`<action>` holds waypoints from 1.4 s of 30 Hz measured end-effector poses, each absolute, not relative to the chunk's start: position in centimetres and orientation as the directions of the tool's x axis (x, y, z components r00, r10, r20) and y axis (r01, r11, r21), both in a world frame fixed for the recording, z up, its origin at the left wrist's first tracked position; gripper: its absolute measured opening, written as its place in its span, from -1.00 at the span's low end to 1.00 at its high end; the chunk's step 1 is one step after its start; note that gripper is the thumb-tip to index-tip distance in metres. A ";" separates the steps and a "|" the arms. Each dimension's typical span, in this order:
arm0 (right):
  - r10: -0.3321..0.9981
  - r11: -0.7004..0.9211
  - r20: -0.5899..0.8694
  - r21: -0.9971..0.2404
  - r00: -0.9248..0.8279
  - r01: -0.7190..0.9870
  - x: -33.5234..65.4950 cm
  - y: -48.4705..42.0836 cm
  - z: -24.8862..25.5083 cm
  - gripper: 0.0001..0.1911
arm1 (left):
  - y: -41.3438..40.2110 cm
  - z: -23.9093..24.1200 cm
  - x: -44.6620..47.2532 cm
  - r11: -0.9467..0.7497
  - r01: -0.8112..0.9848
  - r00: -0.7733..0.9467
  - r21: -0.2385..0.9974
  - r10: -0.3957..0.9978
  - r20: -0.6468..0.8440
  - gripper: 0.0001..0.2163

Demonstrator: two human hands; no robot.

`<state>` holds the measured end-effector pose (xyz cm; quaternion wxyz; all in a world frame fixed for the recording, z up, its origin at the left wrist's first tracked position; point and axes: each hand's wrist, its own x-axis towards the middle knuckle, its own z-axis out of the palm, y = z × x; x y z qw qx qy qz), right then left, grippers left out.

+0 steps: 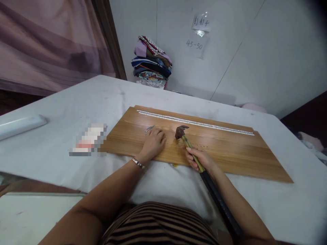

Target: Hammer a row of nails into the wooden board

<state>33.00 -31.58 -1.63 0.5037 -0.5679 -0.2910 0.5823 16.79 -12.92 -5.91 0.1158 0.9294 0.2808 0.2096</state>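
Note:
My right hand point(201, 159) is wrapped round the yellowish shaft of a claw hammer point(188, 144). The hammer's rusty brown head is over the middle of a wooden board point(237, 153), and its black grip runs back under my forearm. Palm down, my left hand point(154, 141) rests on the board with its fingers slightly apart; its fingertips are partly hidden. Just beyond those fingers lies a small pile of nails point(149, 129). A row of small dark marks point(203, 146) shows on the wood right of the hammer head.
Two white marked strips point(196, 122) run along the board's far side. A white cloth covers the table point(76, 105). Left of the board is a blurred-out flat item point(89, 137), and farther left a white roll point(22, 126). Folded clothes point(152, 63) are stacked by the wall.

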 end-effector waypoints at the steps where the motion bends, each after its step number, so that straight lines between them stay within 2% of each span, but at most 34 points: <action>1: 0.919 -0.319 -0.364 -0.912 0.153 -0.257 32.9 -31.6 -1.5 -0.59 | -12.9 -6.0 16.8 -0.816 0.473 0.755 0.332 0.570 0.325 -0.81; 13: 0.913 -0.314 -0.369 -0.909 0.176 -0.274 32.8 -31.4 -1.9 -0.55 | -12.8 -6.1 16.8 -0.822 0.448 0.755 0.352 0.558 0.345 -0.81; 22: 0.923 -0.279 -0.343 -0.909 0.176 -0.308 32.8 -31.7 -1.7 -0.60 | -13.0 -5.7 16.8 -0.819 0.464 0.762 0.338 0.563 0.319 -0.79; 29: 0.919 -0.297 -0.353 -0.913 0.176 -0.279 32.4 -31.4 -1.4 -0.55 | -13.0 -5.8 16.8 -0.815 0.466 0.758 0.344 0.568 0.319 -0.81; 42: 0.927 -0.284 -0.335 -0.921 0.169 -0.266 32.4 -31.7 -1.6 -0.58 | -13.0 -5.8 16.8 -0.810 0.483 0.748 0.332 0.579 0.324 -0.81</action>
